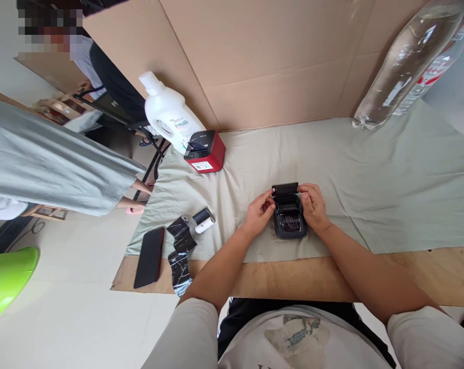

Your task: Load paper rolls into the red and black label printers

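A small black portable printer [290, 225] lies on the cloth in front of me with its hinged lid [285, 189] raised. Dark, shiny material shows in its opened bay. My left hand [259, 211] grips the printer's left side, with fingertips by the lid's left corner. On the other side, my right hand [313, 206] has its thumb against the body and its fingers at the lid's right corner. To the left lie a black roll [202, 216], a white roll [205, 225] and a partly unrolled black patterned strip [182, 241].
A phone [149, 257] rests near the table's left edge. Farther back are a red-and-black box-shaped device [207, 151], a white jug [173, 114] and a cardboard panel [278, 61]. Large clear bottles [410, 61] stand at back right. Other people are at the left.
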Available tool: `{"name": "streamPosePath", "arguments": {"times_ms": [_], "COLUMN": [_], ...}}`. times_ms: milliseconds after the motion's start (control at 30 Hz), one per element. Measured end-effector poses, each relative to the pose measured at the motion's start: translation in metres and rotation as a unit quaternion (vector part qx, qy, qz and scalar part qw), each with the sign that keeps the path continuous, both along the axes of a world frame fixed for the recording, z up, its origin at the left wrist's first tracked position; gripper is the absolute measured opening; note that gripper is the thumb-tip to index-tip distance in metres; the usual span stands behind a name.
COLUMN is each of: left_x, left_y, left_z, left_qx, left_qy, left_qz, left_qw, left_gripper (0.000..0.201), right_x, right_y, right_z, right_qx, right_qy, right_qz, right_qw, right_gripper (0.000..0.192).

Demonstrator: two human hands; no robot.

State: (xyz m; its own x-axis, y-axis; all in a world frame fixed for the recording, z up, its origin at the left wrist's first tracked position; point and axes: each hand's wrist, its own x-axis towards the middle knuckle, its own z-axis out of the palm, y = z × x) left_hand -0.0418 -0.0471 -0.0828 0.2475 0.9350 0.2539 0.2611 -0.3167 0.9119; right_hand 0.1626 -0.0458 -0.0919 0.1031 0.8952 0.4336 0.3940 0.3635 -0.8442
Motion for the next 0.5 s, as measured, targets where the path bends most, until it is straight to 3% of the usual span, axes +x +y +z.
{"name": "streamPosePath", "arguments": {"times_ms": [67,133,233,300,400,500], "left_x": [0.001,0.002,0.006,0.013,0.031,0.050], "left_y": [-0.001,-0.002,-0.003,-0.002,0.001,0.003], "left_z": [-0.004,-0.004,0.011,0.026,0.048,0.060], "left_qx": [-0.008,0.016,0.094,0.124,0.114,0.095], "left_qy": [-0.003,0.017,0.092,0.180,0.354,0.486], "left_qz": [0.002,0.031,0.071,0.032,-0.070,-0.122], "left_qw": [1.000,0.999,0.989,0.975,0.925,0.860], "left_gripper": [0.055,0.049,0.027,0.023,0.028,0.028], "right_x": [-0.001,-0.001,-0.002,-0.001,-0.001,0.000], "right_y": [0.000,0.001,0.003,0.004,0.005,0.005], "right_z": [-0.003,-0.007,-0.013,-0.015,-0.017,-0.018], "right_qx": [0.011,0.025,0.029,0.021,0.016,0.012], "right_qy": [0.010,0.022,0.033,0.036,0.033,0.025], "right_qz": [0.010,0.021,0.021,0.018,0.017,0.022], "right_qw": [1.000,0.999,0.999,0.999,0.999,0.999], "right_gripper": [0.050,0.047,0.045,0.046,0.047,0.050]}}
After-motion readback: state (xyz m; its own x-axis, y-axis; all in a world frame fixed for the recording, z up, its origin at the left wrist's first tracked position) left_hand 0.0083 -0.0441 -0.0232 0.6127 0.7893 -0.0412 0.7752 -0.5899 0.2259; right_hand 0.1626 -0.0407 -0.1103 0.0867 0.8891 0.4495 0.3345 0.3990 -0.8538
